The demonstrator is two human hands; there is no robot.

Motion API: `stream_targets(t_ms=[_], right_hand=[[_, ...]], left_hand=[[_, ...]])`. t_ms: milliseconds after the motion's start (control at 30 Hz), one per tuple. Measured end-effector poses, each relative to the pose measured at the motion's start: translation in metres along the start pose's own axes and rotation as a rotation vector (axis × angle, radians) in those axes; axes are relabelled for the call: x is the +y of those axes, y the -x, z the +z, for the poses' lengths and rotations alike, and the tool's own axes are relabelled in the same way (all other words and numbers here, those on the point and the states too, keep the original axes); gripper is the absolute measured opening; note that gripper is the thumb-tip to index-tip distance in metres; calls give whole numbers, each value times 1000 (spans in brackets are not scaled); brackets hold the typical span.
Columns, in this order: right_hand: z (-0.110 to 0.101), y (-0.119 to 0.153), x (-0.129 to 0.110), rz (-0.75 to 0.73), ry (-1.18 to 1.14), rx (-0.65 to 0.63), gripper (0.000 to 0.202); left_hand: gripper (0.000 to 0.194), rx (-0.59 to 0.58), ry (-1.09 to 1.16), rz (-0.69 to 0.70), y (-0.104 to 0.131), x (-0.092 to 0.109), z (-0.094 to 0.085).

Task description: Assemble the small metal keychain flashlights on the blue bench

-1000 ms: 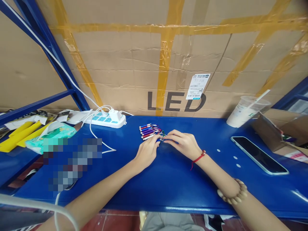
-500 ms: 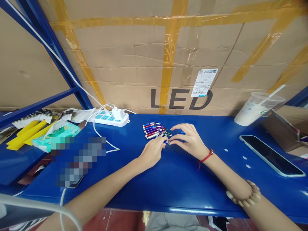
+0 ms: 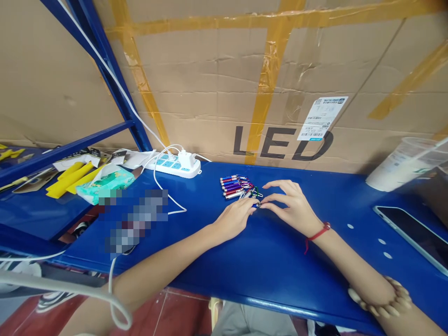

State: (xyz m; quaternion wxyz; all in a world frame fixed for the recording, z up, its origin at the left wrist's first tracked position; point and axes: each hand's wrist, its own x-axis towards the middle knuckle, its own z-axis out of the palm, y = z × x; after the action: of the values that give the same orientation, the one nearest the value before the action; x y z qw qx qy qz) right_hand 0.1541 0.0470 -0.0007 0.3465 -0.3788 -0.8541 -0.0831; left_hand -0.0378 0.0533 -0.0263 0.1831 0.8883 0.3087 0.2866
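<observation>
My left hand (image 3: 235,219) is closed around a small blue mini flashlight (image 3: 255,206), most of it hidden by the fingers. Its silver end pokes out toward my right hand (image 3: 296,205). There the thumb and one finger pinch at that end, while another finger stays raised and apart. Just beyond my left fingertips lies a row of several mini flashlights (image 3: 231,187) in blue, purple, red and silver, side by side. Coloured carabiner clips (image 3: 247,182) hang off their right ends.
A white power strip (image 3: 178,167) with plugged cables sits at the back left. Left of it lie a green tissue pack (image 3: 105,184) and yellow pieces (image 3: 70,179). To the right are a phone (image 3: 413,238), a plastic cup (image 3: 399,165) and white dots. A large cardboard box (image 3: 210,93) stands behind.
The view has swung left, so everything sits further right in the picture. Both hands stay together at the mini flashlight, with little change in their grip.
</observation>
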Motion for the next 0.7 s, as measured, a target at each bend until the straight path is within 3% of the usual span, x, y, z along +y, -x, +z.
stream_targets(t_ms=[700], right_hand=[[19,5,2,404,-378,-24,32]], left_hand=[[19,46,-40,-75,-1,1,-1]])
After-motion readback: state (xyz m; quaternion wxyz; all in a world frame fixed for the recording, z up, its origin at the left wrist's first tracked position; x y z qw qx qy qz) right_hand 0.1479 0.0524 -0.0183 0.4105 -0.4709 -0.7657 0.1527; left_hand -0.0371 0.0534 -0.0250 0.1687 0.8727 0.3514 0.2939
